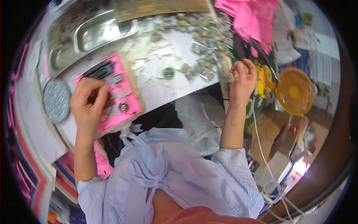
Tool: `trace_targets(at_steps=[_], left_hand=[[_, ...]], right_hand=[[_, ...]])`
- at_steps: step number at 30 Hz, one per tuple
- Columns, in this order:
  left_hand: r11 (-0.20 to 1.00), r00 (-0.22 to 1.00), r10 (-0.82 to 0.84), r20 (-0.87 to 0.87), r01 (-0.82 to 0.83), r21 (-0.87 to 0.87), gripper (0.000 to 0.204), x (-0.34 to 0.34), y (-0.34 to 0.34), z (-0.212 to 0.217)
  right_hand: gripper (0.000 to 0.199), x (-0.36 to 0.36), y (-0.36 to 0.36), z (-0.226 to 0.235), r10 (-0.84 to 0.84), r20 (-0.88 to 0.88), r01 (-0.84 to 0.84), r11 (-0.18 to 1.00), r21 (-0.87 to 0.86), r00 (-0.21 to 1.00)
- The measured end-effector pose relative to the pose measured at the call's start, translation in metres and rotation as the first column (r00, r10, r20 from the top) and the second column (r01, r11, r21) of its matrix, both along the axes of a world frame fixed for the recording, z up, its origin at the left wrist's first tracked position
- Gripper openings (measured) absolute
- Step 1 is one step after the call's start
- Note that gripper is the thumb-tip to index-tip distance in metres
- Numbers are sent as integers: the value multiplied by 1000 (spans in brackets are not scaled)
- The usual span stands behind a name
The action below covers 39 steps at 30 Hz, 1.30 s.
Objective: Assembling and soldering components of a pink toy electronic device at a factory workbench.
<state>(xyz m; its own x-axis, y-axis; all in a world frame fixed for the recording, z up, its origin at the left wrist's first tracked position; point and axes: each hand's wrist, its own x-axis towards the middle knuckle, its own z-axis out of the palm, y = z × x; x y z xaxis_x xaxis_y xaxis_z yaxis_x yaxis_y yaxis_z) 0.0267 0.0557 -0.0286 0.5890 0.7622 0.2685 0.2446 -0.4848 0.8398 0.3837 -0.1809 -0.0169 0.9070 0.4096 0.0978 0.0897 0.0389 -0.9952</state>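
Observation:
My left hand (87, 98) is over the left side of a pink-covered board (130, 102). Its thumb and forefinger are pinched together, and whatever may be between them is too small to make out. A black device (99, 70) lies at the far end of the board, with a small metal piece (118, 78) beside it and a round metal part (123, 107) nearer me. Raised apart from the board, my right hand (244, 76) has its fingers loosely bent, and no object shows in them. Left of it, many small clear packets (205, 56) are spread on the white table (160, 95).
A steel sink (80, 41) is at the back left. White slips (143, 52) and a green round item (169, 72) lie mid-table. A silvery round pad (56, 100) is at the left. An orange basket (294, 91), pink cloth (253, 18) and a white cord (257, 130) are on the right.

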Motion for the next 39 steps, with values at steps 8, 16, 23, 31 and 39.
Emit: trace_targets(at_steps=[8,16,23,31,39], left_hand=[[993,999,35,-27,-32,114,11,-2,2,-2],[985,982,119,-144,-97,145,12,-1,-2,-3],[943,971,139,-196,-69,325,11,18,-8,-5],[930,966,138,-218,-51,365,13,24,-12,-11],[930,966,139,-218,-52,363,13,24,-12,-11]], right_hand=[[18,120,-47,-10,-196,-78,206,965,159,978],[14,91,-118,15,-194,-101,219,884,413,976],[24,-95,10,-11,358,93,-360,933,6,929],[27,-137,65,-19,668,292,-673,733,-99,685],[27,-139,72,-24,650,343,-669,739,-79,678]])
